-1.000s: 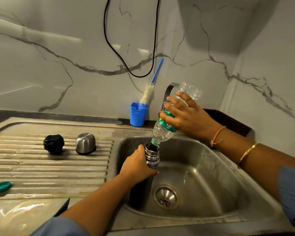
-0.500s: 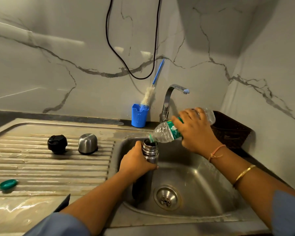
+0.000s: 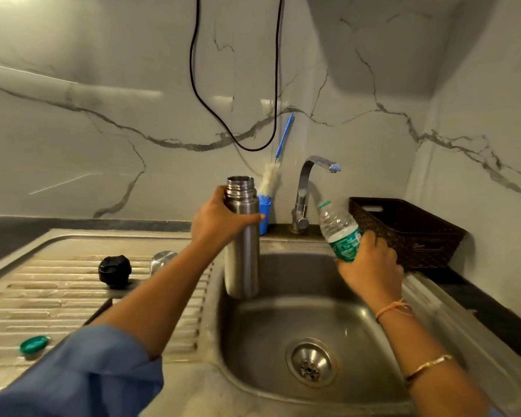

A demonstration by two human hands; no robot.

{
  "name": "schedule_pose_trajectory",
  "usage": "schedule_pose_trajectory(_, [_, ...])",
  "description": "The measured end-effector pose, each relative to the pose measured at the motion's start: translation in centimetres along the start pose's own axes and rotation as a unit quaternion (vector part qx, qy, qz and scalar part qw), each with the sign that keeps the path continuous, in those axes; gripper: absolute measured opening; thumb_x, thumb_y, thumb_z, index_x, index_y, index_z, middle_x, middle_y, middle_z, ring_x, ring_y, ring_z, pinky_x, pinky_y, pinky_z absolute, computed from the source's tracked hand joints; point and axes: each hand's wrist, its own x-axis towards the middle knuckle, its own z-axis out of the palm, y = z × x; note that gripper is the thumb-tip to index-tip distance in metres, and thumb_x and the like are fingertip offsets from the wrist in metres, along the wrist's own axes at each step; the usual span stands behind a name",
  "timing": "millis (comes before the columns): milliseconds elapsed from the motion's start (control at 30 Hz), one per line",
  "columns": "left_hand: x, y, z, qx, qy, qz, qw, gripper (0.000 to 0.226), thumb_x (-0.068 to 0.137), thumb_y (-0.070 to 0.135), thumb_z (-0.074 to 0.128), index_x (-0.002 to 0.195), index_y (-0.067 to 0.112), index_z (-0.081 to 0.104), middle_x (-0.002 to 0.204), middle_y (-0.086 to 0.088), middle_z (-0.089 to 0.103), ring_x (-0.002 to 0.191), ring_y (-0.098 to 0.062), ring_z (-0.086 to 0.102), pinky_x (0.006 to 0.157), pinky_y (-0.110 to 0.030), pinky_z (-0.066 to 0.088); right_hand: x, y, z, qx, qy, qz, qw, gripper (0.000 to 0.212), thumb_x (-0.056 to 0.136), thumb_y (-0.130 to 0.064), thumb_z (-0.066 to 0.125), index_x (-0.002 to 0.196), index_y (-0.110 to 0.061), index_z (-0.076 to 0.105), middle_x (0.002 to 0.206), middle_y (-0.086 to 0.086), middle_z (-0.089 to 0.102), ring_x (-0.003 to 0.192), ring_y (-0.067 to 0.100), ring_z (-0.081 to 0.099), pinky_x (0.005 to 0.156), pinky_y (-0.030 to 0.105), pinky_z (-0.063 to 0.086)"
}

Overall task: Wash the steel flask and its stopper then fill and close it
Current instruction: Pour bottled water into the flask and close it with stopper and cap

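My left hand [image 3: 220, 221] grips the steel flask [image 3: 242, 260] just below its open threaded neck and holds it upright above the left side of the sink basin [image 3: 283, 296]. My right hand [image 3: 370, 266] grips a clear plastic bottle with a green label [image 3: 339, 230], tilted with its open mouth up and to the left, over the basin's right side. The black stopper [image 3: 115, 270] sits on the ribbed drainboard [image 3: 42, 296]. The flask's steel cup lid [image 3: 162, 260] stands behind my left forearm, partly hidden.
A chrome tap [image 3: 306, 188] rises behind the basin. A blue holder [image 3: 264, 215] with a bottle brush [image 3: 272, 176] stands behind the flask. A dark woven basket [image 3: 409, 233] sits at the right. A green bottle cap [image 3: 33, 344] lies on the drainboard's front left. A black cable [image 3: 232, 136] hangs on the wall.
The bottle has come away from the flask's mouth and moved right and down. My left hand has lifted the flask up out of the basin.
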Motion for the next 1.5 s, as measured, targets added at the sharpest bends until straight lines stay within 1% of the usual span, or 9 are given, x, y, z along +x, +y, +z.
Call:
schedule_pose_trajectory(267, [7.0,-1.4,-2.2,0.035,0.064,-0.02,0.997,0.078,0.063,0.045,0.083,0.128,0.023,0.045,0.118,0.0,0.063,0.104,-0.02,0.058,0.082,-0.032,0.043,-0.7,-0.6,1.8,-0.013,-0.014,-0.047,0.999,0.067,0.075,-0.042,0.068,0.127,-0.01,0.04,0.121,0.012,0.051,0.11,0.03,0.05,0.082,0.041,0.047])
schedule_pose_trajectory(467, [10.4,-3.5,-1.5,0.059,0.06,-0.053,0.995,0.083,0.062,0.036,0.086,0.132,0.018,0.044,0.122,-0.008,0.057,0.11,-0.026,0.054,0.088,-0.039,0.044,-0.8,-1.0,2.8,-0.022,-0.042,-0.069,0.997,0.07,0.079,-0.046,0.064,0.133,-0.012,0.037,0.127,0.01,0.048,0.116,0.027,0.048,0.089,0.038,0.048])
schedule_pose_trajectory(867, [12.0,-5.7,-0.5,0.011,0.032,-0.057,0.998,0.087,0.064,0.021,0.085,0.137,0.016,0.037,0.132,-0.008,0.053,0.12,-0.026,0.051,0.099,-0.044,0.043,-0.4,-0.6,3.5,-0.016,-0.074,-0.072,0.995,0.07,0.081,-0.049,0.062,0.134,-0.016,0.031,0.132,0.006,0.043,0.12,0.023,0.043,0.093,0.035,0.047])
schedule_pose_trajectory(967, [11.4,-5.8,-1.1,0.004,0.001,-0.059,0.998,0.109,0.058,0.026,0.088,0.145,0.016,0.024,0.142,-0.01,0.043,0.129,-0.029,0.043,0.106,-0.048,0.038,-0.6,-0.8,3.5,-0.011,-0.079,-0.075,0.994,0.07,0.082,-0.049,0.062,0.135,-0.016,0.031,0.133,0.007,0.042,0.121,0.023,0.043,0.093,0.035,0.047])
schedule_pose_trajectory(1067, [10.4,-5.5,-1.5,0.025,-0.02,-0.073,0.997,0.125,0.064,0.034,0.084,0.151,0.016,-0.004,0.157,-0.012,0.015,0.143,-0.031,0.019,0.113,-0.049,0.022,-0.9,-1.0,3.6,-0.006,-0.081,-0.076,0.994,0.069,0.081,-0.048,0.062,0.134,-0.015,0.032,0.131,0.008,0.044,0.119,0.024,0.044,0.092,0.037,0.048])
schedule_pose_trajectory(1133, [8.9,-5.0,-2.2,0.032,-0.001,-0.066,0.997,0.114,0.073,0.038,0.077,0.151,0.016,-0.001,0.158,-0.011,0.013,0.143,-0.031,0.018,0.113,-0.048,0.023,-1.1,-1.2,3.7,-0.001,-0.084,-0.079,0.993,0.068,0.08,-0.047,0.063,0.133,-0.015,0.034,0.129,0.008,0.045,0.117,0.025,0.046,0.09,0.038,0.048])
schedule_pose_trajectory(1300, [2.0,-4.9,-5.0,0.061,0.079,-0.026,0.995,0.063,0.09,0.022,0.062,0.144,0.018,0.029,0.146,-0.007,0.037,0.132,-0.023,0.038,0.104,-0.034,0.033,-2.3,-2.4,4.0,0.005,-0.118,-0.091,0.989,0.069,0.08,-0.048,0.065,0.132,-0.015,0.035,0.13,0.008,0.045,0.117,0.027,0.046,0.091,0.039,0.047])
schedule_pose_trajectory(1400, [-1.8,-6.6,-7.6,0.128,0.067,-0.027,0.989,0.057,0.092,0.005,0.053,0.142,0.02,0.033,0.146,-0.008,0.035,0.128,-0.025,0.04,0.096,-0.03,0.035,-2.9,-3.0,3.9,0.016,-0.128,-0.098,0.987,0.068,0.079,-0.046,0.066,0.131,-0.014,0.036,0.129,0.01,0.046,0.117,0.028,0.046,0.092,0.041,0.046])
schedule_pose_trajectory(1500, [-3.7,-10.0,-11.6,0.247,0.016,-0.111,0.962,0.059,0.088,0.003,0.056,0.141,0.019,0.036,0.146,-0.015,0.032,0.128,-0.034,0.038,0.102,-0.043,0.038,-3.4,-3.4,3.8,0.015,-0.128,-0.105,0.986,0.069,0.079,-0.045,0.067,0.131,-0.012,0.037,0.128,0.011,0.047,0.117,0.03,0.047,0.091,0.043,0.046])
